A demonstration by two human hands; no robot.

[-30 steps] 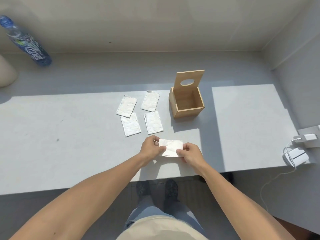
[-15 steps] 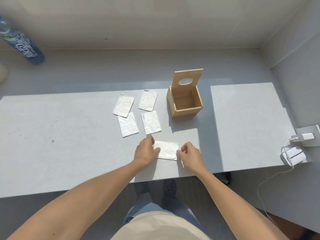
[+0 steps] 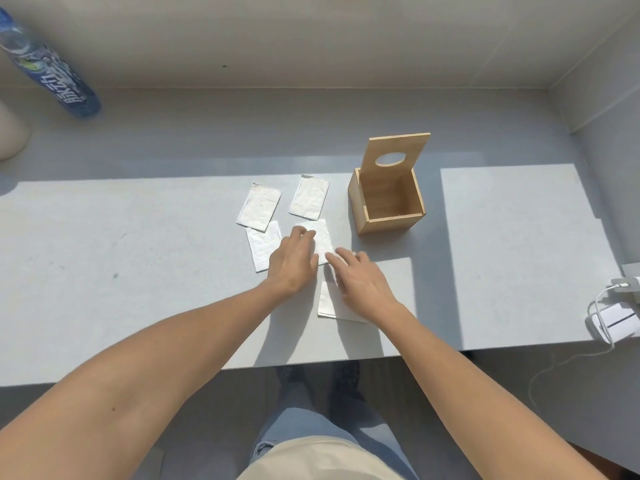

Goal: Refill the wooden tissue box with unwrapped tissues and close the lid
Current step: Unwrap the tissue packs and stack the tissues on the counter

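Both hands reach out flat over the grey bench (image 3: 138, 271). The left hand (image 3: 294, 261) lies on a white tissue pack (image 3: 320, 239), with its fingers spread and holding nothing. The right hand (image 3: 360, 282) is just beside it, fingers loose and apart, and its fingertips touch the same pack's near corner. Another tissue pack (image 3: 329, 303) lies under the right hand, closer to the front edge of the bench, and the hand and wrist hide most of it. Three more packs lie toward the middle of the bench: one (image 3: 259, 208) on the left, one (image 3: 309, 197) farther back, and one (image 3: 263, 247) partly hidden by the left hand. The wooden tissue box (image 3: 388, 206) stands just right of the packs with its lid (image 3: 394, 155) standing up, and nothing shows inside it. I cannot tell if the packs are still wrapped.
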